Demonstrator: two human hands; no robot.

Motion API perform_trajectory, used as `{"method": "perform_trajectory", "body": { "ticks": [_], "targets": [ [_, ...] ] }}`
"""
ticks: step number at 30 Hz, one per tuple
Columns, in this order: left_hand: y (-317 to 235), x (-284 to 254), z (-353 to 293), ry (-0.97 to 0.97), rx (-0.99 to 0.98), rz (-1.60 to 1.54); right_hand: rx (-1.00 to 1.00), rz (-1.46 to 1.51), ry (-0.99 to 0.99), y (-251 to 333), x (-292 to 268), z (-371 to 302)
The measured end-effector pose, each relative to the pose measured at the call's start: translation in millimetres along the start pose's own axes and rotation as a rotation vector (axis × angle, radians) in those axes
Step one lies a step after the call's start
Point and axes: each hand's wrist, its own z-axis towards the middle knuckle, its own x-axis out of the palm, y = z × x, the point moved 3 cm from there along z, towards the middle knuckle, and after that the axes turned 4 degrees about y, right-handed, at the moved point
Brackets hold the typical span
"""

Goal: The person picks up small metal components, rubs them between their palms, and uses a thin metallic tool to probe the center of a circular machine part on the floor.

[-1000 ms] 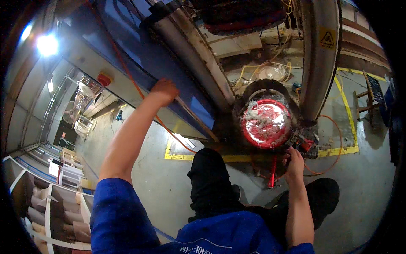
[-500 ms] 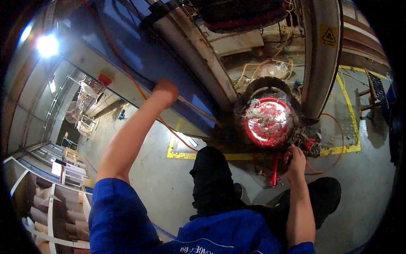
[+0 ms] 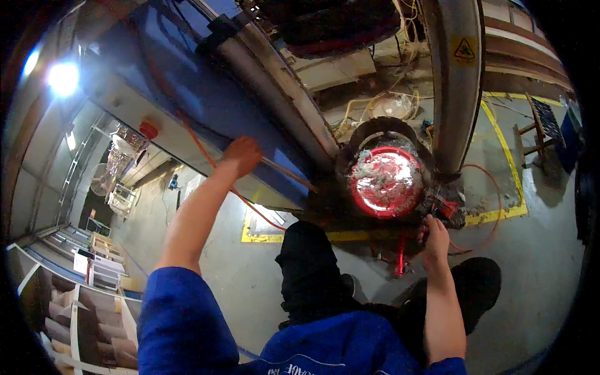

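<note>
My left hand [image 3: 244, 156] is closed round the upper end of a thin light-brown stick [image 3: 290, 177]. The stick slants down along the blue machine panel [image 3: 240, 103]; its low end is near the dark base. Between the machine's uprights sits a round red tub [image 3: 361, 199], with wet greyish-white clumps [image 3: 382, 172] in it. Beside its near right edge, my right hand [image 3: 435, 237] is curled closed; what its fingers grip, if anything, is hidden. A red bar-shaped handle [image 3: 400, 257] lies just left of that hand, and a red tool [image 3: 447, 209] lies beyond it.
An orange hose [image 3: 265, 216] runs past my left wrist to the floor; another orange hose [image 3: 500, 200] loops at the right. A metal upright [image 3: 459, 106] stands behind the tub. Yellow tape [image 3: 500, 215] borders the machine. My knee [image 3: 306, 250] is close to it.
My left hand has come down and a little rightward along the panel, still holding the stick. My right hand stays near the tub's edge. The whole view has shifted slightly left.
</note>
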Motion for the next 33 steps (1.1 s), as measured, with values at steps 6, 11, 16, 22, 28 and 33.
{"method": "perform_trajectory", "body": {
  "ticks": [6, 11, 16, 22, 28, 33],
  "targets": [
    [6.3, 21.1, 2.7, -0.047, 0.051, 0.077, 0.021, 0.032, -0.012, 12.7, 1.7, -10.7],
    [4.7, 33.2, 12.0, 0.033, -0.017, -0.003, 0.025, 0.047, 0.003, 23.1, -0.5, -13.9],
    [1.3, 22.6, 14.5, 0.018, 0.092, 0.227, 0.011, 0.119, -0.006, 32.0, -9.6, -16.6],
    [-29.9, -5.5, -18.9, -0.301, -0.056, 0.145, -0.031, 0.099, 0.042, 35.2, -10.5, -12.1],
    [-188.8, -11.5, -16.4, -0.064, 0.223, -0.634, -0.012, 0.013, 0.033, 33.1, -4.6, -7.4],
    [-259.8, 47.3, -47.9, 0.058, 0.241, -0.669, 0.002, -0.084, 0.068, 11.5, 6.1, -4.0]
  ]
}}
